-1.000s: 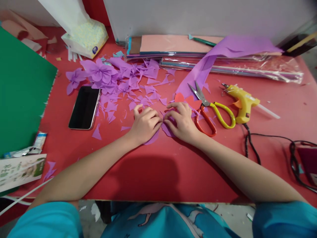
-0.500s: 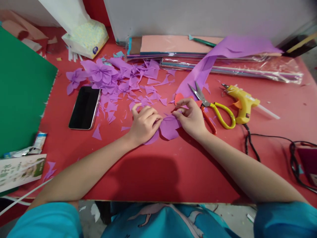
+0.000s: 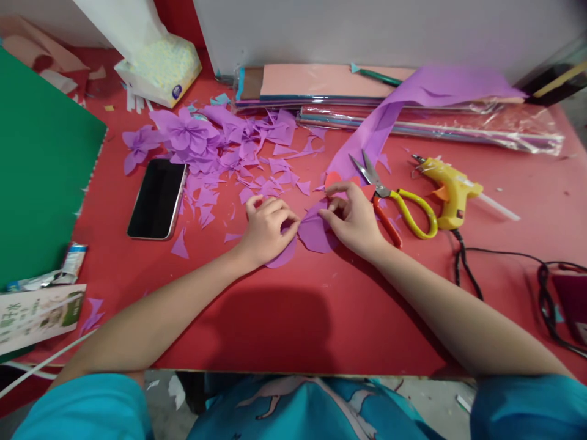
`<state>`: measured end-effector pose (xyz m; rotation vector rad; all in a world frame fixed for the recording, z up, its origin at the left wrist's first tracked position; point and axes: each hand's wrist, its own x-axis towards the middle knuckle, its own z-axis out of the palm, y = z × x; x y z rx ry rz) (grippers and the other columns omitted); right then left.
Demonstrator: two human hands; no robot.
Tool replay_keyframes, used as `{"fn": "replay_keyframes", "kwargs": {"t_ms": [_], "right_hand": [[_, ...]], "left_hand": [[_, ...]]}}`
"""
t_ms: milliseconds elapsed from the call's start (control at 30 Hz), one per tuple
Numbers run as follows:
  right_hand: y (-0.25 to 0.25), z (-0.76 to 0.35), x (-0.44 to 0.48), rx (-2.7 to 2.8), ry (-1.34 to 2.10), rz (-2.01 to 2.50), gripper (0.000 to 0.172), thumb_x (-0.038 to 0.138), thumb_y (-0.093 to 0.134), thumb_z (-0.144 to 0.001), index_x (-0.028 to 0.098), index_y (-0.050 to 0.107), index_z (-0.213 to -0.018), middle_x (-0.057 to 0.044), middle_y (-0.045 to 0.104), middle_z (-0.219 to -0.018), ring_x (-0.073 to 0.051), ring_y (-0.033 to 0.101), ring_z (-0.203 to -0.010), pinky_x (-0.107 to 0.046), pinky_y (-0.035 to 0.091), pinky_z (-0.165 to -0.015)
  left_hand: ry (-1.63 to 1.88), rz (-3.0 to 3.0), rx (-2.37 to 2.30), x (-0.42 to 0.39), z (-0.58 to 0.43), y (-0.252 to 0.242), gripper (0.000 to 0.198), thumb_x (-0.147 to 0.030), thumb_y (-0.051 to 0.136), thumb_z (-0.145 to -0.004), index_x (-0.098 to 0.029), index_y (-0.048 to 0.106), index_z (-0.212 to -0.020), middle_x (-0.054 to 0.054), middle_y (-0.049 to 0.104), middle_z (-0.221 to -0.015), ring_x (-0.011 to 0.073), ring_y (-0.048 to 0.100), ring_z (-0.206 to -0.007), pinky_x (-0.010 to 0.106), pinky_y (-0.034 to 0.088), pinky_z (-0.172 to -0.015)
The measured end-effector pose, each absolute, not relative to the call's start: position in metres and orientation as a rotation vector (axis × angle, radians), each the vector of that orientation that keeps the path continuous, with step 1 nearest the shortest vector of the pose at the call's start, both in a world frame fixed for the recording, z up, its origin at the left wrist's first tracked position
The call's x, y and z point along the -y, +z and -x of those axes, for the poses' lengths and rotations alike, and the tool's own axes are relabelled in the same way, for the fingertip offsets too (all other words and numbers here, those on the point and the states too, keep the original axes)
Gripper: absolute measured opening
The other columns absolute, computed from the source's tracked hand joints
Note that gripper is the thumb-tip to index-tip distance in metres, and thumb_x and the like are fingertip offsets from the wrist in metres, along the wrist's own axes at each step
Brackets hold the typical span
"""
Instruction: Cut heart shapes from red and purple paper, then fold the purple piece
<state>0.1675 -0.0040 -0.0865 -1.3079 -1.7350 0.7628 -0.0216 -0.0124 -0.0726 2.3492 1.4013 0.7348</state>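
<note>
Between my two hands is a purple paper petal piece (image 3: 316, 235), low over the red table (image 3: 275, 324). My left hand (image 3: 270, 229) is closed, thumb and forefinger pinching the paper's left end. At its upper right part, my right hand (image 3: 353, 217) pinches it between thumb and fingertips. Another rounded purple piece (image 3: 282, 255) shows partly from under my left hand. Just beyond my right hand lies red paper (image 3: 337, 178), partly covered by the fingers. Scissors (image 3: 380, 192) with one yellow and one red handle rest right beside that hand, blades apart.
Purple paper flowers (image 3: 186, 134) and many scraps lie at the back left, beside a phone (image 3: 157, 198). A yellow glue gun (image 3: 452, 189) with a black cord is at right. Behind are packed paper sheets (image 3: 321, 82), a purple strip (image 3: 367, 137) and a tissue box (image 3: 162, 70).
The purple petal paper between my hands has shifted shape, its lower edge rising slightly and more of its upper part showing. Both hands stay nearly in place.
</note>
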Motion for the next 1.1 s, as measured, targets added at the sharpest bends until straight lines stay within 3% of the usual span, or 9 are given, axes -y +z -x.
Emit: {"fn": "replay_keyframes", "kwargs": {"t_ms": [100, 267, 400, 667, 933, 1100], "right_hand": [[-0.084, -0.167, 0.006, 1.939, 0.512, 1.287, 0.018, 0.009, 0.057, -0.074, 0.02, 0.052, -0.088, -0.005, 0.054, -0.088, -0.017, 0.054, -0.072, -0.036, 0.049, -0.07], [-0.078, -0.164, 0.01, 2.146, 0.331, 1.184, 0.002, 0.019, 0.058, -0.079, 0.018, 0.057, -0.079, -0.013, 0.052, -0.107, -0.026, 0.052, -0.095, -0.046, 0.045, -0.082], [-0.078, -0.164, 0.012, 2.29, 0.257, 1.226, 0.009, 0.028, 0.059, -0.081, 0.019, 0.062, -0.081, -0.013, 0.045, -0.122, -0.032, 0.043, -0.108, -0.051, 0.039, -0.086], [-0.084, -0.169, 0.003, 2.364, 0.209, 1.3, 0.02, 0.035, 0.053, -0.085, 0.018, 0.06, -0.076, -0.014, 0.046, -0.123, -0.034, 0.038, -0.112, -0.054, 0.036, -0.089], [-0.078, -0.166, 0.009, 2.353, 0.213, 1.135, 0.018, 0.035, 0.056, -0.083, 0.018, 0.061, -0.078, -0.013, 0.047, -0.124, -0.032, 0.039, -0.111, -0.053, 0.034, -0.091], [-0.076, -0.157, 0.017, 2.366, 0.197, 1.078, 0.011, 0.023, 0.055, -0.082, 0.017, 0.062, -0.078, -0.013, 0.047, -0.127, -0.032, 0.036, -0.115, -0.052, 0.033, -0.094]], "left_hand": [[0.657, -2.373, -1.384, 0.012, 0.021, -0.073, 0.011, -0.022, 0.058, -0.08, -0.018, 0.064, -0.072, 0.0, 0.064, -0.077, 0.0167, 0.059, -0.082, 0.045, 0.025, -0.093], [0.632, -2.46, -1.366, 0.014, 0.021, -0.073, 0.013, -0.022, 0.057, -0.082, -0.018, 0.064, -0.073, 0.0, 0.065, -0.078, 0.0169, 0.059, -0.082, 0.047, 0.023, -0.094], [0.619, -2.555, -1.339, 0.014, 0.022, -0.073, 0.014, -0.022, 0.054, -0.084, -0.018, 0.063, -0.074, 0.0, 0.065, -0.079, 0.0169, 0.059, -0.082, 0.047, 0.022, -0.095], [0.595, -2.628, -1.291, 0.013, 0.023, -0.073, 0.015, -0.02, 0.051, -0.086, -0.018, 0.062, -0.077, 0.0, 0.065, -0.079, 0.0178, 0.058, -0.082, 0.048, 0.023, -0.094], [0.554, -2.569, -1.295, 0.013, 0.023, -0.071, 0.016, -0.022, 0.051, -0.087, -0.017, 0.063, -0.078, 0.002, 0.066, -0.081, 0.0199, 0.059, -0.085, 0.048, 0.025, -0.092], [0.518, -2.554, -1.29, 0.012, 0.023, -0.067, 0.017, -0.022, 0.05, -0.087, -0.016, 0.064, -0.079, 0.003, 0.066, -0.084, 0.0212, 0.059, -0.089, 0.048, 0.025, -0.093]]}}
